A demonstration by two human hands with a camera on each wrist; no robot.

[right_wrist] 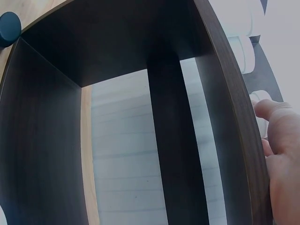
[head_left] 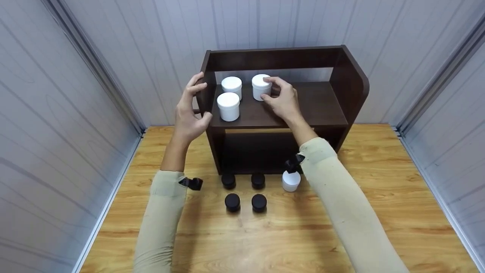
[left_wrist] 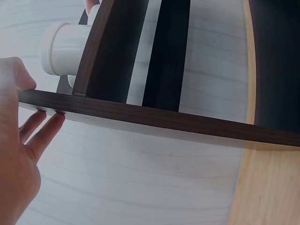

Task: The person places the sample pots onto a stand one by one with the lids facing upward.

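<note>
A dark brown wooden shelf unit [head_left: 322, 102] stands on the table against the back wall. Three white jars are on its upper board. My right hand [head_left: 266, 89] grips the right-most white jar [head_left: 259, 80], fingers over its lid and thumb on its side; in the right wrist view the fingers [right_wrist: 276, 122] touch that jar [right_wrist: 259, 97] behind the shelf edge [right_wrist: 234, 103]. The other two white jars [head_left: 231, 85] [head_left: 228, 106] stand to its left. My left hand [head_left: 201, 102] holds the shelf's left side panel [left_wrist: 154, 119], with the thumb [left_wrist: 16, 75] on one face and the fingers [left_wrist: 44, 131] on the other.
On the wooden table [head_left: 379, 182] in front of the shelf stand several black jars [head_left: 232, 202] in two rows and one white jar [head_left: 291, 181]. The lower compartment [head_left: 257, 151] is dark. Grey panelled walls close in on both sides.
</note>
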